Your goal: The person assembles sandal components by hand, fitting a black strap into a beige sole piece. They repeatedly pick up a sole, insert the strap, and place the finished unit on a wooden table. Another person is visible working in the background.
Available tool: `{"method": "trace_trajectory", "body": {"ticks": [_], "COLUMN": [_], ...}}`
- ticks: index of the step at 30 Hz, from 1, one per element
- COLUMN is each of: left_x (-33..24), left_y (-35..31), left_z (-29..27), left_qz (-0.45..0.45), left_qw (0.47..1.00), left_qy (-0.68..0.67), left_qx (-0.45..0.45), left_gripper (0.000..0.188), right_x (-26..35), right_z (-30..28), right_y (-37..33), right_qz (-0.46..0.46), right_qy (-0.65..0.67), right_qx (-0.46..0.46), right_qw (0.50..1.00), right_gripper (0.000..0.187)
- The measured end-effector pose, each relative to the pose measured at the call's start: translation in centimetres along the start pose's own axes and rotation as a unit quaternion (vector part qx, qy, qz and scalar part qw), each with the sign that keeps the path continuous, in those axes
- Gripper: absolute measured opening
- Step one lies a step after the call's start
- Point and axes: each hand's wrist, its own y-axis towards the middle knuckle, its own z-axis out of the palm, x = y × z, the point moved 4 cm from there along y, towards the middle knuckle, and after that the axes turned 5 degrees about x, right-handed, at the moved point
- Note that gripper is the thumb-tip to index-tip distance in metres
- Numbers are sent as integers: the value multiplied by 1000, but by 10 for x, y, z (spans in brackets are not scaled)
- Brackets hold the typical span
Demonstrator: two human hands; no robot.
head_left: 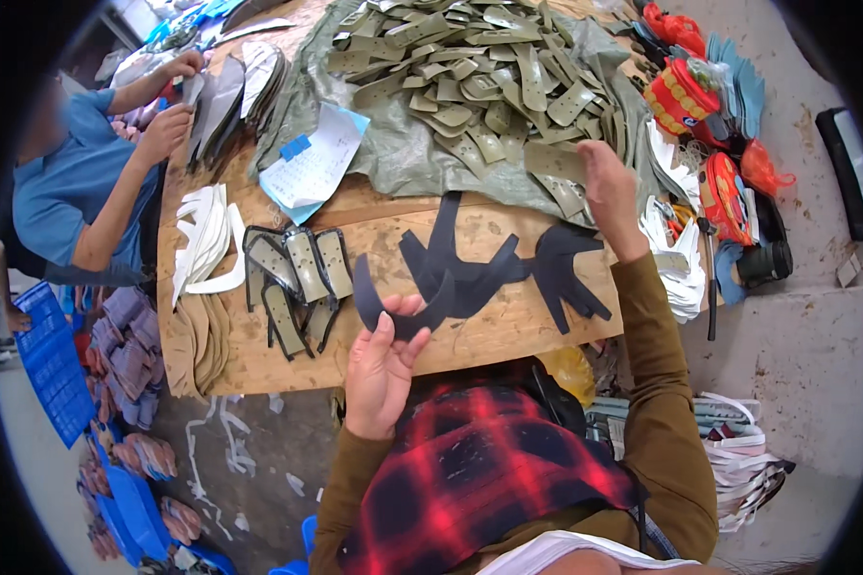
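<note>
My left hand [376, 381] is closed on a dark crescent-shaped piece [362, 295], pinched between thumb and fingers just above the table's near edge. Out to the far right, my right hand [612, 195] grips the edge of an olive plate [552, 163] at the front of a large heap of similar plates [489, 67], many with small holes. Between my hands lie dark forked fabric pieces [455, 264], with another dark cluster [566, 273] to their right. Left of my left hand rest several olive plates edged in black [304, 268].
The heap lies on a greenish plastic sheet [393, 149] on the wooden table [355, 211]. A paper sheet [316, 163], white cut pieces [204, 230] and tan pieces [197, 340] lie leftward. A co-worker in a blue shirt [91, 177] handles stacked pieces. Red containers [681, 96] stand right.
</note>
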Motion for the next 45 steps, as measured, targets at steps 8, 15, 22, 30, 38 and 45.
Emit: {"method": "trace_trajectory", "body": {"ticks": [8,15,22,30,38,45], "left_x": [5,9,9,13,19,20], "left_y": [0,-1,-1,1,0,-3], "left_z": [9,18,15,23,21,22], "left_qz": [-50,-54,-60,-67,-92,-104], "left_qw": [977,972,966,983,978,981], "left_qy": [-205,-227,-250,-169,-186,-158], "left_qx": [45,18,13,22,30,38], "left_gripper": [34,36,37,38,43,44], "right_x": [8,-13,70,148,171,184], "right_z": [55,105,38,13,23,17], "right_y": [14,-5,-13,-69,-81,-71], "right_qz": [-44,142,225,317,217,75], "right_qy": [80,163,400,757,585,402], "right_qx": [-4,43,44,144,204,260], "right_qw": [996,975,887,553,755,875], "right_gripper": [35,31,22,29,31,32]}}
